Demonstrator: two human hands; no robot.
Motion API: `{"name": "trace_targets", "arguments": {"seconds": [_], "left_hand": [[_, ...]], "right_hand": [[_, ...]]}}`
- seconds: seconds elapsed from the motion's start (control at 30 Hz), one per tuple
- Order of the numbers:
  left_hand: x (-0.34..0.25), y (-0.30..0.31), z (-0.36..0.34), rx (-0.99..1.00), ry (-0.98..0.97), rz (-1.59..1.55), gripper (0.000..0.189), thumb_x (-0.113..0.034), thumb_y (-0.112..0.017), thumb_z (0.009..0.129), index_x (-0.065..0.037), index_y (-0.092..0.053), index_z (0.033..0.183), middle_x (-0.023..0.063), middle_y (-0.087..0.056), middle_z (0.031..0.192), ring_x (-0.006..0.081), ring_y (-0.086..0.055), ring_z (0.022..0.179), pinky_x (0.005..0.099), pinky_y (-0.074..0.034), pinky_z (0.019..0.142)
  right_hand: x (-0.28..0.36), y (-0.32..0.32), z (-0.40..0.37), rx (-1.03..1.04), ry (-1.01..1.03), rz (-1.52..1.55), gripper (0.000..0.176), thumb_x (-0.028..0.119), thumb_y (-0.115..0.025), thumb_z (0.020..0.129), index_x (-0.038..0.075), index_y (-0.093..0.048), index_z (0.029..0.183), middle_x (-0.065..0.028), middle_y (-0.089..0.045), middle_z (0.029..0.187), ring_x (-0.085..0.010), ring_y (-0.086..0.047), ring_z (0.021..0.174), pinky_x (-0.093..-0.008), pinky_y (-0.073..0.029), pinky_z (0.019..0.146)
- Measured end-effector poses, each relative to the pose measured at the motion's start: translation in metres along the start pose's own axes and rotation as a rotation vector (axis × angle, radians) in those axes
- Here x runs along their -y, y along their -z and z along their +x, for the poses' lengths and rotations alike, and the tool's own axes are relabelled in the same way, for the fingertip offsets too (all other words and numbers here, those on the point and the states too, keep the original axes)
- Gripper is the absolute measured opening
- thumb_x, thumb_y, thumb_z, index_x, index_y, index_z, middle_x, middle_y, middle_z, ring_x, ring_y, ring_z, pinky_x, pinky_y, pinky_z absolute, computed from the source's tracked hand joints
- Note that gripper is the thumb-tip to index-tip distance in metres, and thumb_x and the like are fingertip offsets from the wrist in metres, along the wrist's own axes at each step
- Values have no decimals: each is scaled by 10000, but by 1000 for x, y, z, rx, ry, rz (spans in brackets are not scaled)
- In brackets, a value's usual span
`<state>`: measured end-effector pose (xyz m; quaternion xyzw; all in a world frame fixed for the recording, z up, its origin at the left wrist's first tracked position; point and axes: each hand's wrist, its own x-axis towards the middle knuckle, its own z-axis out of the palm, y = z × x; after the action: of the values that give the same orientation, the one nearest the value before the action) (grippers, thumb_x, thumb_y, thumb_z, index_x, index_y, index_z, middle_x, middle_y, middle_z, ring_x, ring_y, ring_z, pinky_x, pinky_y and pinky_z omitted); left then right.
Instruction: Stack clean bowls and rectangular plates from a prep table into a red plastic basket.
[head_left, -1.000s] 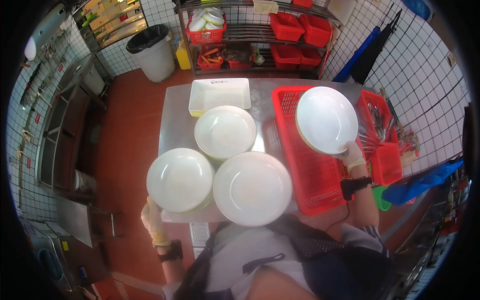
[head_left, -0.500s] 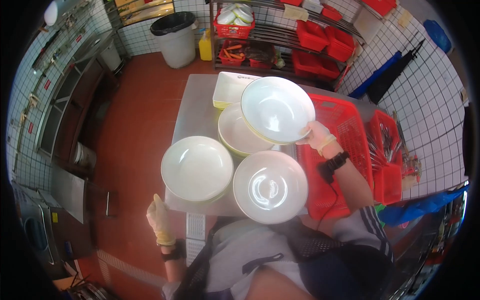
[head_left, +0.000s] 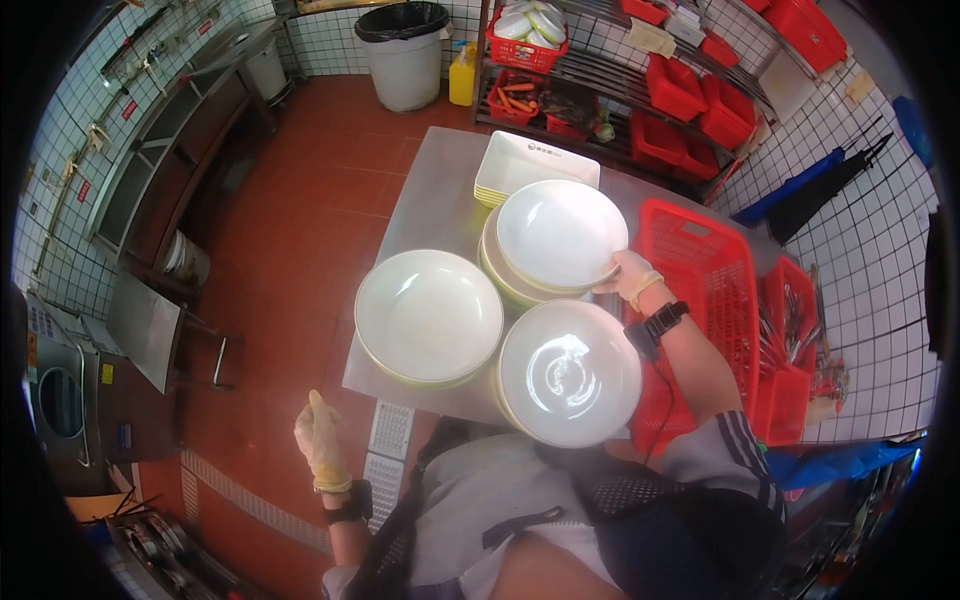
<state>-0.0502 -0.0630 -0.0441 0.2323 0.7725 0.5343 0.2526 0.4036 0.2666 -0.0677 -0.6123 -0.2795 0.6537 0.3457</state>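
Observation:
In a thin pale glove, my right hand [head_left: 631, 278] grips a wide white bowl [head_left: 562, 234] by its lower right rim. That bowl sits over the back stack of bowls [head_left: 502, 278], overlapping most of it. Nearer to me are two more stacks of round white bowls with greenish outsides, the left stack [head_left: 430, 315] and the right stack [head_left: 570, 373]. My left hand [head_left: 318, 432], also gloved, hangs off the table's left front corner. Its fingers are curled in, with nothing showing in them.
Rectangular white dishes [head_left: 536, 166] are piled at the back of the steel table [head_left: 420, 215]. A red plastic basket [head_left: 695, 225] stands on the right, beside a red bin of utensils [head_left: 790, 310]. Behind are a shelving rack [head_left: 610, 75] and a grey trash can [head_left: 405, 70].
My right hand has brought the bowl down and closer over the back stack. The view has shifted, so the table appears farther right. My left hand stays curled off the table.

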Motion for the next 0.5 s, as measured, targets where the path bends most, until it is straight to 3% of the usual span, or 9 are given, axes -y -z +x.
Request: {"name": "trace_targets", "arguments": {"seconds": [0.07, 0.3, 0.37, 0.5], "left_hand": [[2, 0, 1, 7, 0, -9, 516, -364, -526, 1042, -57, -489, 629, -33, -400, 606, 74, -346, 599, 272, -290, 578], [0, 1, 0, 2, 57, -35, 509, -355, -531, 1042, -66, -480, 626, -42, -394, 608, 65, -340, 601, 263, -284, 578], [-2, 0, -1, -9, 34, -34, 510, -358, -532, 1042, -72, -474, 624, -45, -388, 604, 63, -334, 595, 261, -279, 570], [0, 3, 1, -4, 51, -9, 512, -367, -533, 1041, -76, -471, 624, -51, -370, 596, 58, -318, 585, 261, -262, 559]], "right_hand": [[-1, -5, 2, -74, 1, 6, 219, 97, -470, 846, -47, -568, 979, -235, -611, 1099, -427, -643, 1050, -570, -564, 916], [-16, 10, 31, -16, -42, -51, 200, 103, -481, 839, -46, -570, 938, -230, -627, 1028, -439, -668, 983, -565, -578, 874], [-8, -4, 12, -58, -43, -40, 189, 95, -477, 831, -53, -593, 819, -196, -623, 847, -340, -662, 817, -416, -561, 722], [-8, -5, 12, -10, -36, -107, 195, 104, -486, 837, -53, -601, 842, -187, -629, 865, -321, -658, 812, -399, -556, 724]]}}
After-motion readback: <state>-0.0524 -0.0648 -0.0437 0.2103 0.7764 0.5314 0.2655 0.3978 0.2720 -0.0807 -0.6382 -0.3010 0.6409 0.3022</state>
